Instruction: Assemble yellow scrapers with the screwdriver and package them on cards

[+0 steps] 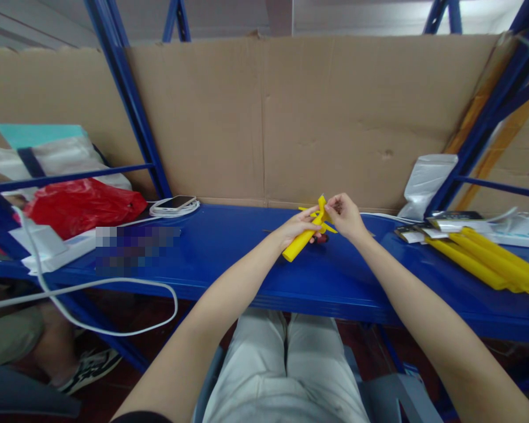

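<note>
My left hand [298,228] is wrapped round a yellow tube [296,245] with thin fin-like pieces sticking out near its far end. The tube is tilted, its open-looking round end toward me. At the far end, my right hand [344,215] has its thumb and fingers pinched together, close to or touching a fin. Whatever lies between those fingertips is too small to make out. Behind and below the tube, a dark red object [321,238] on the blue table [233,252] is partly hidden.
Several yellow tubes [489,258] lie in a pile at the right. To the left are a phone [174,202] on a coiled white cable, a red plastic bag [83,205] and a white power strip [70,249]. A cardboard sheet [326,117] stands behind. Another person's leg shows at lower left.
</note>
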Motion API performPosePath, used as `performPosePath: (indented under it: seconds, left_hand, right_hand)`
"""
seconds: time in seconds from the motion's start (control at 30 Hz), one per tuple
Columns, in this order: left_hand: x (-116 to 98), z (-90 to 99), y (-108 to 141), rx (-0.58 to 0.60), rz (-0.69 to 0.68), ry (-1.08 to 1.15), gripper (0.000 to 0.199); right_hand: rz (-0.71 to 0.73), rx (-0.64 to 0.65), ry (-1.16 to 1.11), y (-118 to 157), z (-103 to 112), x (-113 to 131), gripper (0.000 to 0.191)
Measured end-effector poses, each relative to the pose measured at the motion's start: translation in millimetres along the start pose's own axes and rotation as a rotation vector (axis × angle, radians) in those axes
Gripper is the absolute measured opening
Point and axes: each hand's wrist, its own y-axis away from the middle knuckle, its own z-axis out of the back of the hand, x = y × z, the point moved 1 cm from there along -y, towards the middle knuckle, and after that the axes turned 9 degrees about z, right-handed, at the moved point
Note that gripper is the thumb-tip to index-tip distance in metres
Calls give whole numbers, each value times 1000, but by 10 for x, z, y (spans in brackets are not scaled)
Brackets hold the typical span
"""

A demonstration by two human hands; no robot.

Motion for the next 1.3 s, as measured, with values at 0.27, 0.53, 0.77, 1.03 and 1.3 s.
performPosePath:
  seconds: [0.27, 0.53, 0.77, 1.03, 1.3]
  left_hand:
    - [-3, 12, 3, 15, -19, 35, 77]
    - [-25, 4, 26, 8, -29, 57, 75]
    - [-25, -5, 11, -15, 1, 99, 74]
    - [-66, 49, -13, -254, 16, 211, 72]
    - [-43, 179, -60, -521, 44, 325, 63]
  right_hand:
    - [55, -89, 218, 2, 30, -51, 22]
    - [29, 1, 423, 27, 49, -48, 31]
    - [54, 38, 470, 43, 37, 4, 26]
    - [31, 149, 420, 41, 43, 103, 13]
    - [-107, 825, 398, 167, -52, 178, 14]
